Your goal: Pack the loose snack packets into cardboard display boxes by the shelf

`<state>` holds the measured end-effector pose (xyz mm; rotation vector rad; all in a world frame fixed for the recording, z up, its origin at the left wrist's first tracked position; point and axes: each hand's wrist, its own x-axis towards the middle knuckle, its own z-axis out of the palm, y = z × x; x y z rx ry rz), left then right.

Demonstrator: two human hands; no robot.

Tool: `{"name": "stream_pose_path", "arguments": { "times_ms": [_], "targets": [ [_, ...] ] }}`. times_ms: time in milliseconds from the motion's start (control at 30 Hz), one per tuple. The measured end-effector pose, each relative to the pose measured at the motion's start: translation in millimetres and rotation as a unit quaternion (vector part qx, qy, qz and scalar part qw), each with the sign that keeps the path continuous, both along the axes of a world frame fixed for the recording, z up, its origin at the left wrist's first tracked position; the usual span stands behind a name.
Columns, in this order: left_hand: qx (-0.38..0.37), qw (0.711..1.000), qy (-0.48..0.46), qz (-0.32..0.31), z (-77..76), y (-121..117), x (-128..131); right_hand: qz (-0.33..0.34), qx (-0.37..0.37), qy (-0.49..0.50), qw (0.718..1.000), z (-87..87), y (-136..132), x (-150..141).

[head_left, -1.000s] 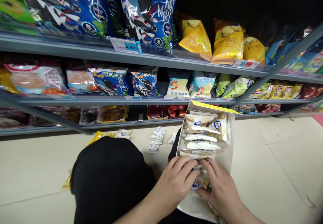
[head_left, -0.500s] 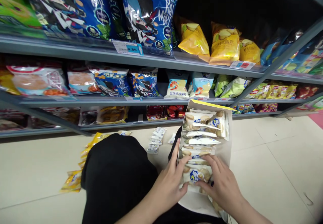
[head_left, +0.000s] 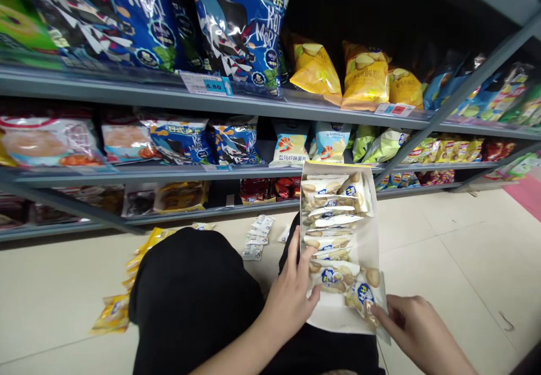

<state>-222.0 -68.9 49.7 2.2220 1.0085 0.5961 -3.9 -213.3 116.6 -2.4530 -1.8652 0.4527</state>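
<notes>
An open white carton (head_left: 368,248) rests on my lap, packed with several small white snack packets (head_left: 333,220) standing in a row. My left hand (head_left: 291,293) grips the carton's left wall, thumb against the nearest packets. My right hand (head_left: 412,324) pinches the lower edge of one packet (head_left: 364,299) at the carton's near right corner, fingers closed on it. My legs in black trousers (head_left: 194,302) fill the lower middle of the view.
Several loose small packets (head_left: 258,235) and yellow packets (head_left: 114,310) lie on the tiled floor. Grey metal shelves (head_left: 236,105) ahead hold blue (head_left: 236,26), yellow (head_left: 366,76) and other snack bags. Bare tile floor (head_left: 465,251) stretches to the right.
My right hand drew back from the middle of the carton to its near right corner with one packet. My left hand shifted from the packets to the carton's left wall.
</notes>
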Motion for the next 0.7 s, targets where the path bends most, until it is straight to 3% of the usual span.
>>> {"name": "stream_pose_path", "arguments": {
  "times_ms": [100,200,233,300,367,433,600,700],
  "targets": [
    [-0.007,1.0,0.009,-0.005,5.0,3.3,2.3,0.075,0.111,0.059,0.989,25.8,-4.2,8.0],
    [-0.023,1.0,0.019,-0.004,10.2,4.9,5.5,0.136,0.27,0.047,0.952,55.8,-11.3,21.8],
    [-0.03,0.999,0.025,-0.002,11.6,5.0,6.6,0.16,0.298,0.044,0.94,62.9,-12.1,23.9],
    [-0.041,0.999,0.034,0.002,13.8,4.7,8.3,0.239,0.285,0.067,0.926,70.5,-7.8,20.8],
    [-0.053,0.998,0.037,0.008,14.9,4.3,9.0,0.332,0.228,0.096,0.91,69.6,4.4,9.0],
    [-0.063,0.997,0.036,0.013,14.9,4.1,8.7,0.378,0.208,0.081,0.899,62.8,19.7,-4.9],
    [-0.068,0.997,0.018,0.008,11.4,4.2,5.3,0.329,0.271,-0.01,0.905,40.2,40.5,-19.6],
    [-0.065,0.998,-0.004,0.01,9.5,4.3,4.0,0.329,0.252,0.003,0.91,23.8,42.7,-27.2]
  ]
}}
